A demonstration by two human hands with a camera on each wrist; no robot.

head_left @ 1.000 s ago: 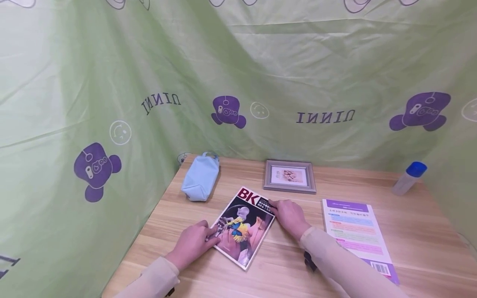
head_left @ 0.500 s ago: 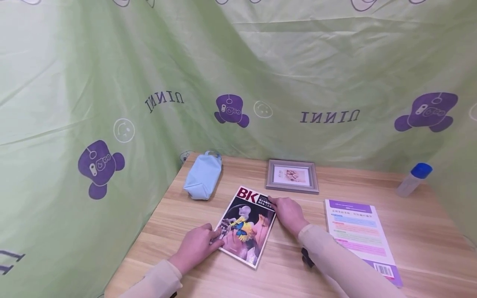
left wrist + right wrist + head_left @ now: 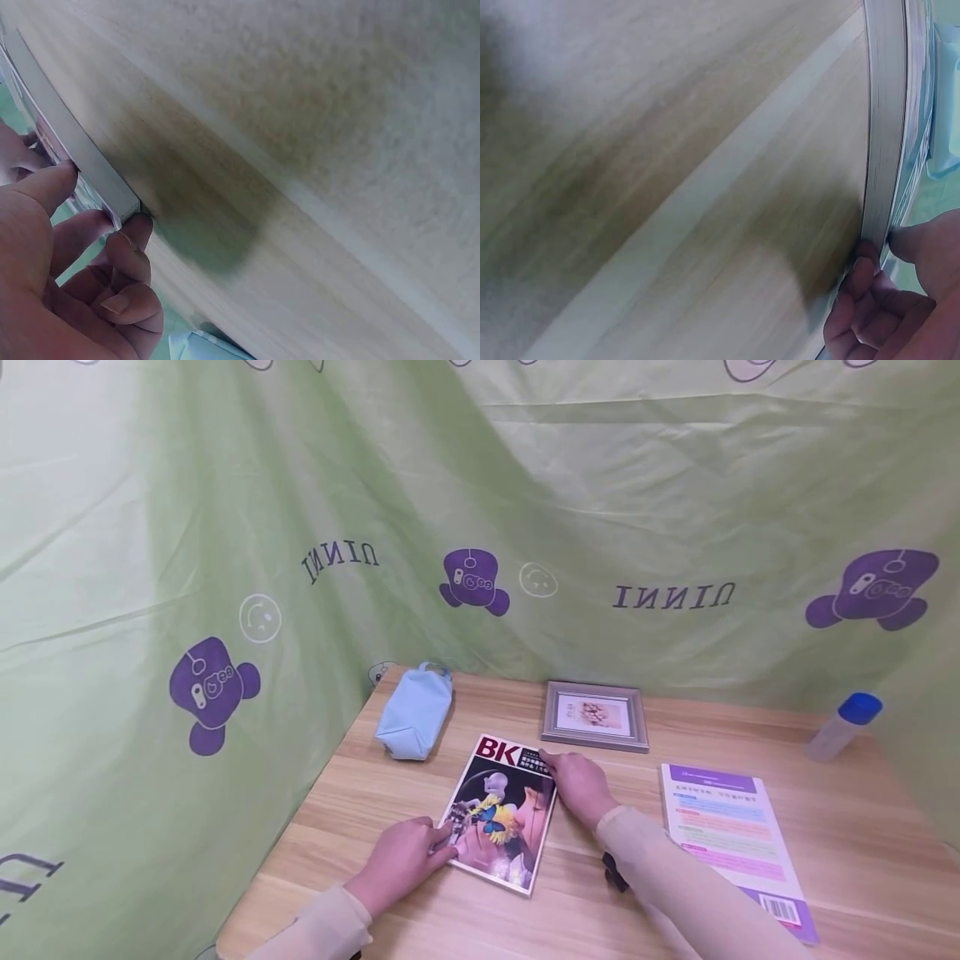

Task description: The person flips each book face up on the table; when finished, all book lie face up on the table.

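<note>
Left hand (image 3: pixel 405 862) and right hand (image 3: pixel 581 783) pinch the book (image 3: pixel 495 818) between them; long axis points toward back edge of table (image 3: pixel 360 810).

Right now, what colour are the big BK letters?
The BK letters are dark red, clearest in the head view.

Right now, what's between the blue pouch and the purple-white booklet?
Head view: the top of the BK book and the right hand gripping its edge, with bare tabletop either side.
</note>
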